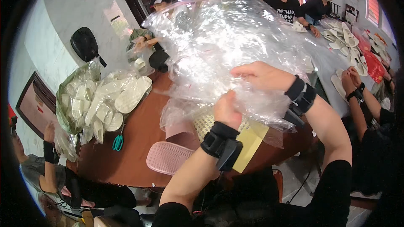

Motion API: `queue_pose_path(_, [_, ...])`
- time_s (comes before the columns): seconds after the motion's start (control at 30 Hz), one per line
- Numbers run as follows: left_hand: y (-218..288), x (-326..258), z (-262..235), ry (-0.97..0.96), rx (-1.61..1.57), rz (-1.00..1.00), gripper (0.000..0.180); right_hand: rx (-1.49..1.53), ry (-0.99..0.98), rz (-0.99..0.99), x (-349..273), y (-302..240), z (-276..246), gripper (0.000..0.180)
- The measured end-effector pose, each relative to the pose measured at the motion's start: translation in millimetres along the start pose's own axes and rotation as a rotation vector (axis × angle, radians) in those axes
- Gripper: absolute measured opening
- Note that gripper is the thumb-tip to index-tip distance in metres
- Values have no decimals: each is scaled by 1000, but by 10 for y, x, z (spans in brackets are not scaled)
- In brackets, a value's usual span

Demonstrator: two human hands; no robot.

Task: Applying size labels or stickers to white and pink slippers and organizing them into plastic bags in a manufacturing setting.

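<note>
A large, shiny clear plastic bag [219, 29] billows up in front of me above the table. My left hand [228, 111] grips its lower edge near the middle. Higher and to the right, my right hand [265, 75] is closed on the same plastic, its fingers partly hidden by the film. Below my hands lies a pink slipper [169, 158], sole up, beside another pink piece partly under the plastic. A cream perforated item [204, 125] and a yellow sheet [251, 149] show under my left wrist.
On the brown table [132, 159] at left, bagged white slippers [132, 94] spill from a green sack [63, 109]. Teal-handled scissors [118, 142] lie near them. White slippers [347, 42] and a red bag [371, 65] cover the far right table. Several people work around.
</note>
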State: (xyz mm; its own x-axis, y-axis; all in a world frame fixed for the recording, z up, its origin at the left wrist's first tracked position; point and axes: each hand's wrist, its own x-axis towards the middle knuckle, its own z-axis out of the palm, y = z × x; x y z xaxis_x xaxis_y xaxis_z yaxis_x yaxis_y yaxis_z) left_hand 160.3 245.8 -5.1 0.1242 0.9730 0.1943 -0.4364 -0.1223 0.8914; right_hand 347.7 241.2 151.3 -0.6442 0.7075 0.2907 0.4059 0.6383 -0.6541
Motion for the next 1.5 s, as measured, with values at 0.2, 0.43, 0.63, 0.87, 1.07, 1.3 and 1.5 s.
queue_pose_path(0.2, [-121,-304,-590,13,538,84,28,57,-245,-55,419,102,598,37])
queue_pose_path(0.43, [547,-887,12,263,-384,-329,31,190,-310,61,400,496,756,36])
queue_pose_path(0.63, [635,-1024,-97,464,-211,-439,40,181,-299,50,376,573,780,38])
queue_pose_path(0.87, [602,-770,-8,156,-542,-429,50,99,-159,87,309,698,893,42])
queue_pose_path(1.07, [473,-420,-205,30,-500,-534,57,162,-241,7,228,568,862,29])
queue_pose_path(1.3, [492,-40,-85,128,-260,-529,36,99,-211,-150,171,566,884,22])
queue_pose_path(1.5, [307,392,-426,9,112,-261,23,251,-56,-209,-91,537,670,21])
